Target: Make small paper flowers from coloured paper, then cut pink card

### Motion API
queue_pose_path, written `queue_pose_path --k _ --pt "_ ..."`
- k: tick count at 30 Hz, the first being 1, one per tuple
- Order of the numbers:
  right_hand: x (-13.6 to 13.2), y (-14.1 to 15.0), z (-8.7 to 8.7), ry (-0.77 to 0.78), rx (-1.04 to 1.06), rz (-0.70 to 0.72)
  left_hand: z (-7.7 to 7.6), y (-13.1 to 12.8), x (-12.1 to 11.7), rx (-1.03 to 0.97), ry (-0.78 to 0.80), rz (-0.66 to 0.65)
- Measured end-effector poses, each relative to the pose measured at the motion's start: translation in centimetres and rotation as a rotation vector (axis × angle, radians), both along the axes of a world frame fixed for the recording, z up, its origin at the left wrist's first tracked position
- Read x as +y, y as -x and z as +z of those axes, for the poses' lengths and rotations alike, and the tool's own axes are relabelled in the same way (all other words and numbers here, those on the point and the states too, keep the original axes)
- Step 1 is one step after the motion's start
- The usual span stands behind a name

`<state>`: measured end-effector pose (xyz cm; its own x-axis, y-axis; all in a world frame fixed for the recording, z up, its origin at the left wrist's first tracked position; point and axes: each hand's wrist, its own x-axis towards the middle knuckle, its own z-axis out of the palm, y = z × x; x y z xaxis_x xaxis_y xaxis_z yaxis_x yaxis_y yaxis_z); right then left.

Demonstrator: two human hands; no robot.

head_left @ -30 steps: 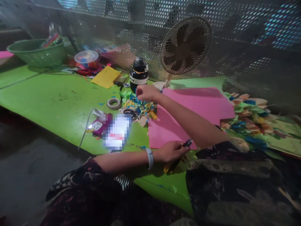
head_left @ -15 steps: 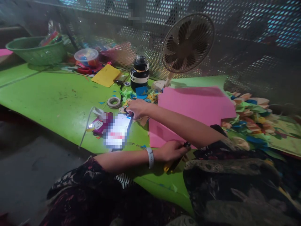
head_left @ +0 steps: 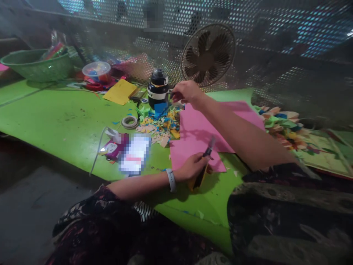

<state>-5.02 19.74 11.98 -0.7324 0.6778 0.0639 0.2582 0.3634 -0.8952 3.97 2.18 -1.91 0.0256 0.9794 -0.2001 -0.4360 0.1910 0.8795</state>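
My left hand [head_left: 192, 167], with a pale watch on its wrist, is closed around a yellow-and-black tool [head_left: 198, 181]. A dark piece with a pale, blurred, narrow tip sticks up from this hand over the pink paper [head_left: 198, 149]. My right hand [head_left: 186, 92] is raised between the black bottle [head_left: 157, 90] and the fan, with its fingers pinched together. A small dark thing [head_left: 171, 94] shows at its fingertips, too unclear to name. Below it lies a heap of coloured paper scraps [head_left: 161, 123]. The lit phone [head_left: 135, 154] lies left of the scraps.
A roll of tape [head_left: 129, 122] and a purple packet [head_left: 117, 145] lie near the phone. Behind are a yellow sheet [head_left: 120, 92], a lidded tub [head_left: 96, 71] and a green basin [head_left: 38, 68]. A fan [head_left: 208, 55] stands at the back. Paper petals [head_left: 284, 125] lie at right.
My right hand has left the phone's top edge and risen up and to the right. My left hand has turned the tool, so its tip points upward. The view has shifted slightly.
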Motion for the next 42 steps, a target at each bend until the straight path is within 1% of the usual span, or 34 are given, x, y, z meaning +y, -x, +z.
queue_pose_path --k 2,5,7,8,10,11,13,16,18,20,22,25,28,30,32,34,35,37,39,42 --pt "0.6 -2.7 1.0 0.082 0.055 -0.065 0.6 0.3 0.2 -0.058 0.021 0.13" --pt "0.8 -7.3 1.7 0.139 0.181 -0.212 1.4 0.9 0.3 -0.097 0.009 0.256" --pt "0.7 -10.2 1.3 0.151 0.288 -0.324 1.9 1.3 0.3 -0.129 -0.035 0.316" --pt "0.6 -11.4 0.9 0.153 0.338 -0.366 2.2 1.6 0.3 -0.147 -0.041 0.329" --pt "0.3 -13.1 -0.3 0.163 0.414 -0.419 2.9 2.2 0.5 -0.188 -0.039 0.41" --pt "0.1 -13.4 -1.0 0.177 0.438 -0.429 3.4 2.6 0.7 -0.195 -0.045 0.462" --pt "-0.3 -13.4 -2.1 0.216 0.461 -0.418 4.6 3.6 1.3 -0.223 -0.041 0.526" --pt "-1.1 -12.1 -3.3 0.239 0.442 -0.344 6.1 5.4 2.5 -0.303 -0.04 0.626" --pt "-1.7 -11.2 -3.8 0.221 0.412 -0.287 6.6 6.6 3.1 -0.346 -0.052 0.686" --pt "-2.1 -10.7 -4.3 0.211 0.402 -0.261 6.5 7.6 3.3 -0.361 -0.066 0.747" --pt "-2.2 -10.6 -4.9 0.227 0.443 -0.281 6.0 8.3 3.3 -0.329 -0.083 0.769" --pt "-1.7 -11.3 -5.7 0.279 0.572 -0.377 5.0 9.6 3.1 -0.237 -0.089 0.79" --pt "-0.9 -12.5 -6.2 0.34 0.675 -0.479 4.3 11.4 3.1 -0.192 -0.045 0.898" --pt "-0.7 -13.4 -6.4 0.398 0.726 -0.521 4.0 12.4 3.1 -0.162 0.003 0.944" --pt "-1.0 -14.2 -6.5 0.462 0.767 -0.532 4.0 12.6 3.0 -0.104 -0.014 0.979" --pt "-1.7 -14.9 -6.7 0.531 0.792 -0.522 4.3 11.7 2.6 -0.036 -0.075 0.961" --pt "-2.3 -15.2 -6.7 0.563 0.797 -0.51 4.5 10.8 2.3 -0.008 -0.101 0.922" --pt "-3.8 -15.8 -6.8 0.616 0.796 -0.482 5.0 8.7 1.8 0.045 -0.154 0.747" --pt "-5.5 -16.4 -6.9 0.656 0.79 -0.462 5.6 6.6 1.5 0.062 -0.189 0.613" --pt "-8.2 -17.4 -6.9 0.705 0.767 -0.456 6.2 4.7 1.6 0.022 -0.168 0.561"
